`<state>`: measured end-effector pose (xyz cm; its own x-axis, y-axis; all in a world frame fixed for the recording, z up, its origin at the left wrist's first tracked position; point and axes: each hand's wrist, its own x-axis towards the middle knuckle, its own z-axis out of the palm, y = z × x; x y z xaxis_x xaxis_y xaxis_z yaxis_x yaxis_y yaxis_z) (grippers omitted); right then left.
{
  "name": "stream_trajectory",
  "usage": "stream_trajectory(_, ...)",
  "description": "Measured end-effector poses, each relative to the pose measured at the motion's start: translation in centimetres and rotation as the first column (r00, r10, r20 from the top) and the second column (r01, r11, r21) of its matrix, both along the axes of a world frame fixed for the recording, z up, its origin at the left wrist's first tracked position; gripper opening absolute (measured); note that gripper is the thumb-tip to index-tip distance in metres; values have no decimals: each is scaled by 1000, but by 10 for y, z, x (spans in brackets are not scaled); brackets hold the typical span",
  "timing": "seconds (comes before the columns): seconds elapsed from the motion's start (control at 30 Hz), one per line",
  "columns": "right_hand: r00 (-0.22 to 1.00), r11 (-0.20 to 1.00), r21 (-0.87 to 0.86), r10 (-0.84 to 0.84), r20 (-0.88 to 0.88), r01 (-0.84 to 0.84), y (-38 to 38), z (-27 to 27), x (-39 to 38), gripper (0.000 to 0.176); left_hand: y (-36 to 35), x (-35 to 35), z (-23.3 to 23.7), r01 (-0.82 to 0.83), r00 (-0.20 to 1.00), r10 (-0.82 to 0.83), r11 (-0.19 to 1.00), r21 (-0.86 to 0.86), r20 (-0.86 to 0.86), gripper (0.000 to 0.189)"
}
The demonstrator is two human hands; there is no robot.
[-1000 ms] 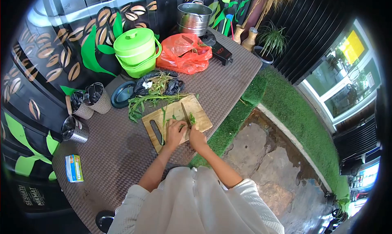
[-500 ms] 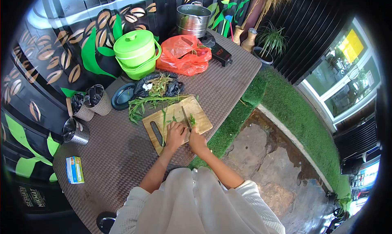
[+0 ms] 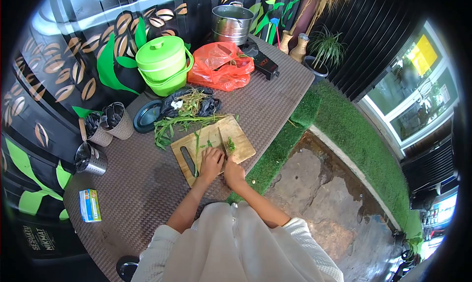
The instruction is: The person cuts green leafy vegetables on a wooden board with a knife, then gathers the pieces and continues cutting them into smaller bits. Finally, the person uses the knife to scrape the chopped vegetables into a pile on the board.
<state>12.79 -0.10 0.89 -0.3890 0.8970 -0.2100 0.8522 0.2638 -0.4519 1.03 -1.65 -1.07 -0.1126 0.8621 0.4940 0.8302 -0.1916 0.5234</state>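
Over the last second the right hand [image 3: 234, 173], clenched round the handle of the knife [image 3: 222, 142], had drawn back a little toward the body. The blade had slid with it across the cutting board [image 3: 243, 134]. The left hand [image 3: 212, 162] had stayed put, fingers curled down on a green stem [image 3: 197, 144], pinning it to the board. A small heap of chopped greens [image 3: 230, 144] lay just beside the blade. The uncut bunch [image 3: 179, 122] rested on the counter [image 3: 275, 95] at the board's far edge. The pull looked like one slicing stroke among many, with most of the greens still whole.
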Motion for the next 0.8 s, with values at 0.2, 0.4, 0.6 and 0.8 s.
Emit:
stream_trajectory(0.2, 995, 996, -32, 87, 54, -85, 20, 15, 5, 43, -1, 1, 5, -17, 999, 18, 1000, 13, -34, 8)
stream_trajectory(0.4, 998, 1000, -2, -11, 68, 11, 4, -9, -2, 39, 0, -1, 4, -20, 997, 20, 1000, 1, 71, 7)
stream_trajectory(0.6, 991, 992, 58, 106, 79, -110, 20, 1, 2, 30, 0, -2, 7, -26, 968, 44, 997, -76, 246, 30)
stream_trajectory(0.8, 997, 999, 26, -36, 71, 35, 4, 1, -6, 31, 0, -3, 4, 33, 973, -10, 995, -94, 229, 30)
